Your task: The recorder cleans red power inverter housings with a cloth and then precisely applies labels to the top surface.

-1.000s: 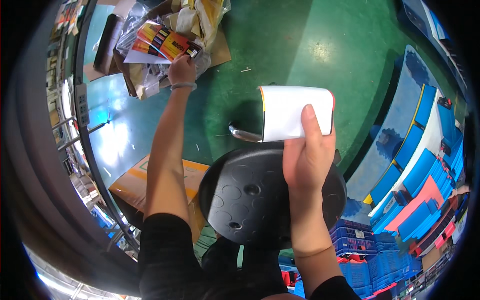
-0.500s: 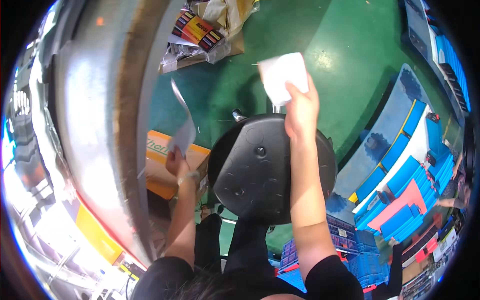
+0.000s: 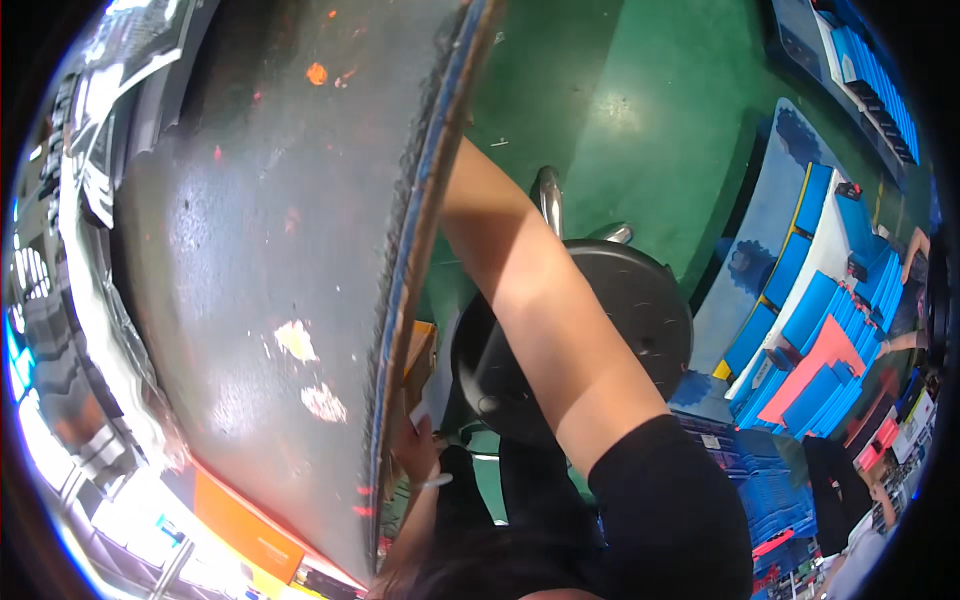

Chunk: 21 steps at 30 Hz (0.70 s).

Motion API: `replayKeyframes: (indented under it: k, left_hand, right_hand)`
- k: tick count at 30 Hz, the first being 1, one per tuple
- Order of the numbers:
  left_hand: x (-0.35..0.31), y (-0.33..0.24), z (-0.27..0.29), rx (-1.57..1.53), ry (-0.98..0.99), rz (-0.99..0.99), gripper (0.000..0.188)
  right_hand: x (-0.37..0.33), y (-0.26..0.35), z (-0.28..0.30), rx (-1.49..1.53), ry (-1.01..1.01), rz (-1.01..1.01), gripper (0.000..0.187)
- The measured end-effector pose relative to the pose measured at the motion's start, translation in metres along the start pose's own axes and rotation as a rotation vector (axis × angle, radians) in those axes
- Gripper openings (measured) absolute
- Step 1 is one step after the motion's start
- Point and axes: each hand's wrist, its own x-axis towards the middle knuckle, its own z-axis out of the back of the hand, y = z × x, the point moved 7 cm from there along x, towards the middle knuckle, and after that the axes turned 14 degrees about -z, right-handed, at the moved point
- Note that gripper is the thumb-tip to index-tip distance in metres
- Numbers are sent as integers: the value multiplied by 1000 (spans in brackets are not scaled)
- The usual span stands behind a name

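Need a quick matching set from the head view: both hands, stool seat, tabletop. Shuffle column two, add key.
1. Left hand
2. Right hand
3. Stool seat
4. Tabletop

A. Dark grey, with orange and pale marks
B. Hidden past the edge of a surface
C. Has a white piece right by it
D. Black and round

Pairs: 1-C, 2-B, 3-D, 4-A

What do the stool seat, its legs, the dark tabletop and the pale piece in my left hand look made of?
Stool seat: probably moulded plastic, black with a soft sheen. Legs: likely chromed metal, given the mirror-like highlights. Tabletop: perhaps laminate or rubber, semi-glossy with pale scuffs. Pale piece in your left hand: maybe paper, looking matte; too little shows to be sure.
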Motion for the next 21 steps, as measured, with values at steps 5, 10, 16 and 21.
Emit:
replayKeyframes:
  k: [5, 10, 16, 21]
  left_hand:
    - [-32, 39, -12, -354, 69, 207, 18]
    - [-39, 30, -36, -520, 76, 330, 17]
    - [-53, 46, -32, -472, 166, 339, 19]
    - [-50, 53, -33, -569, 130, 423, 20]
  right_hand:
    - [-77, -157, -56, 908, -238, -1350, 37]
    - [-131, -193, -1, -85, -186, -1346, 38]
    - [-108, -135, 39, -364, -293, -1228, 28]
    - [-117, -118, 83, -608, -459, -1247, 19]
